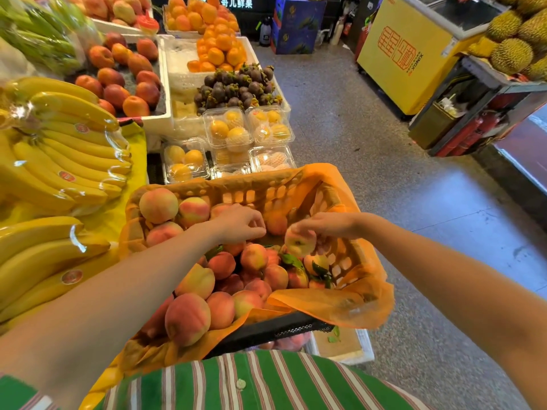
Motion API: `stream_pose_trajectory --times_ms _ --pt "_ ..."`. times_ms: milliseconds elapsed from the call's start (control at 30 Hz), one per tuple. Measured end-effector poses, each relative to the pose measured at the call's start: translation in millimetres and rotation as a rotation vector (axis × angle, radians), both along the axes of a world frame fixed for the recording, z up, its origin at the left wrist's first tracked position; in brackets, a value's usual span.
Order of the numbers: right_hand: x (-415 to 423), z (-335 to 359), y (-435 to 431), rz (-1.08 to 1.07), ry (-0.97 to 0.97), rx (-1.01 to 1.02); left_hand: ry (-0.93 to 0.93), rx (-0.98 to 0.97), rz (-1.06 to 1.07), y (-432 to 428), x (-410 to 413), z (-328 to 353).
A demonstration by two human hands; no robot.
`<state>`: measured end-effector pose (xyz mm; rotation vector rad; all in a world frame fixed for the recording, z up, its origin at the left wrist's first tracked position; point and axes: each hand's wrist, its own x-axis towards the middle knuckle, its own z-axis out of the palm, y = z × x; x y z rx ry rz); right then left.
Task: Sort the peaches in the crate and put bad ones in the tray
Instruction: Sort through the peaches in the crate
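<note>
Pinching a pale pink-yellow peach from above, the right hand holds it over the orange plastic lattice crate. Left hand hovers just beside with fingers curled, maybe empty, can't really tell. Heaps of reddish peaches fill the crate underneath both.

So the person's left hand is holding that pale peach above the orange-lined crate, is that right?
Not quite: the head view shows the right hand holding that pale peach above the orange-lined crate. The left hand is curled beside it; what it holds, if anything, is unclear.
</note>
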<state>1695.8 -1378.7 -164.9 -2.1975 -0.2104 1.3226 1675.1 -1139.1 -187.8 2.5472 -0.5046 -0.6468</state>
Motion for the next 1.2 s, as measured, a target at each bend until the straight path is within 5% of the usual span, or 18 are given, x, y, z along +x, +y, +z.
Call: stream_pose_trajectory --times_ms 67,133,367,600,767,1067,1200 --pt "2 1 7 0.299 -0.130 -0.288 -0.150 0.376 -0.140 3 -3 -2" --pt "-1 -1 15 0.536 -0.232 -0.512 -0.211 0.549 -0.191 6 -6 -3" --pt "-13 -11 28 0.848 -0.329 -0.697 -0.236 0.421 -0.137 24 -6 -9" --pt "-31 -27 32 0.971 -0.160 -0.636 -0.271 0.297 -0.126 36 -11 -7" --pt "-29 -36 31 0.870 -0.209 -0.541 -0.203 0.146 -0.047 41 -19 -9" --pt "-1 13 62 0.275 -0.220 -0.054 -0.154 -0.076 0.076 63 -47 32" --pt "-49 81 93 0.195 -0.117 -0.015 -0.167 -0.084 0.178 86 -75 42"
